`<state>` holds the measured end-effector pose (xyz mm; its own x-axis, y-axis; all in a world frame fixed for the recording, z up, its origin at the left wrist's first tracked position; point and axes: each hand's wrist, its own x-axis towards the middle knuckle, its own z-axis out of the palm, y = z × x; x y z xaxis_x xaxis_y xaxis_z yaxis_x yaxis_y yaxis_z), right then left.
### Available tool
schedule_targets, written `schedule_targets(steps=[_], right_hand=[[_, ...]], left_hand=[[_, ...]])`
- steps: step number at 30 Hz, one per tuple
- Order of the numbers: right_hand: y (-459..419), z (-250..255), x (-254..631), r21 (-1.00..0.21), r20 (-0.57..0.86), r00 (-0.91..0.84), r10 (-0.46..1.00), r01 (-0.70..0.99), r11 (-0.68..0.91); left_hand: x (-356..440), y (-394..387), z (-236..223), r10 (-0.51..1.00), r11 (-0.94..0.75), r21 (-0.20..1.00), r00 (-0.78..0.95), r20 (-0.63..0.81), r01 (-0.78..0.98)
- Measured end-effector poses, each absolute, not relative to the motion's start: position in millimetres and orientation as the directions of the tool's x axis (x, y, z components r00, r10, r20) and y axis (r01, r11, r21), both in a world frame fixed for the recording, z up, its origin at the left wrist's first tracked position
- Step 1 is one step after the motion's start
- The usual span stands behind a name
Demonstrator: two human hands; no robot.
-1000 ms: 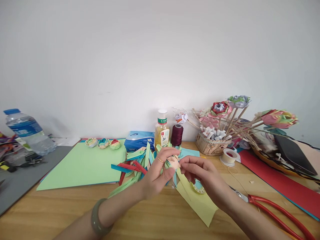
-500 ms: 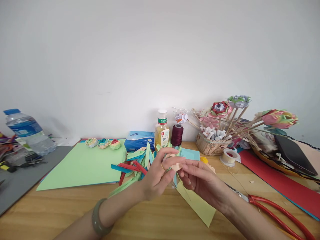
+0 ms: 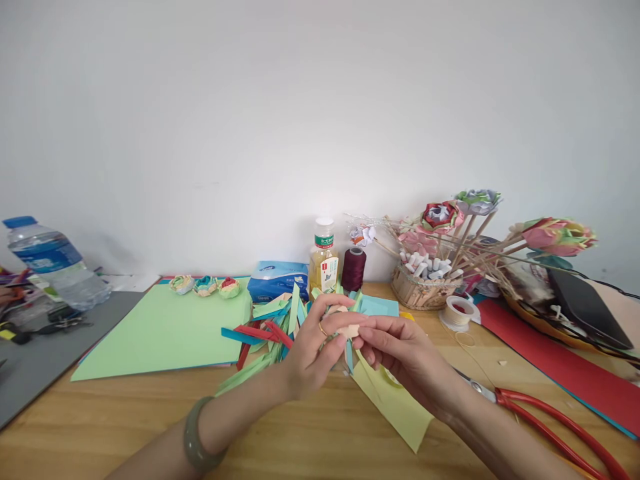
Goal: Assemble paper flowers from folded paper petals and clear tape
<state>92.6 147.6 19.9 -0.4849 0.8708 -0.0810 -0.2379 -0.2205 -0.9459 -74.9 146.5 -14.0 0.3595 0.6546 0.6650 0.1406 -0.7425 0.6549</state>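
Note:
A small peach-coloured piece of paper (image 3: 349, 331) is pinched between my two hands above the middle of the table. My left hand (image 3: 314, 347), with a ring on one finger and a bangle on the wrist, closes its thumb and fingers on the left side of the paper. From the right, my right hand (image 3: 400, 347) grips the paper's other end between thumb and forefinger. Beneath and behind the hands lie many paper strips (image 3: 260, 333) in green, blue and red. A pale yellow sheet (image 3: 400, 413) is partly hidden under my right hand.
Red-handled scissors (image 3: 545, 413) lie at the right, near a thread spool (image 3: 457, 313). Behind stand a tea bottle (image 3: 324, 260), a maroon thread cone (image 3: 354, 270) and a basket (image 3: 425, 293) of paper flowers. Three paper rosettes (image 3: 205, 285) rest on green sheets (image 3: 165, 340) at left.
My right hand's fingers have curled in more and shifted slightly on the paper. The peach paper shows a little more between the fingertips; my left hand stays nearly in place.

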Motion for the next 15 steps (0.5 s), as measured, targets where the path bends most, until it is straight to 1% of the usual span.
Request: schedule_targets(steps=[5, 9, 12, 15], right_hand=[[149.9, 17.2, 94.6, -0.975, -0.019, -0.481, 0.876, -0.184, -0.122], [150.7, 16.5, 95.8, -0.996, 0.008, -0.455, 0.890, -0.087, -0.036], [150.1, 18.5, 96.0, -0.999, 0.024, -0.442, 0.897, -0.052, 0.001], [149.9, 20.4, 95.9, -0.998, 0.029, -0.450, 0.893, -0.062, 0.001]], left_hand=[[-74.5, 146.6, -15.1, 0.652, -0.743, 0.657, 0.355, 0.670, 0.124], [-73.1, 145.8, -14.3, 0.645, -0.746, 0.656, 0.366, 0.671, 0.112], [-72.3, 145.4, -14.0, 0.639, -0.747, 0.657, 0.383, 0.667, 0.103], [-72.1, 145.6, -14.7, 0.648, -0.740, 0.664, 0.379, 0.660, 0.109]])
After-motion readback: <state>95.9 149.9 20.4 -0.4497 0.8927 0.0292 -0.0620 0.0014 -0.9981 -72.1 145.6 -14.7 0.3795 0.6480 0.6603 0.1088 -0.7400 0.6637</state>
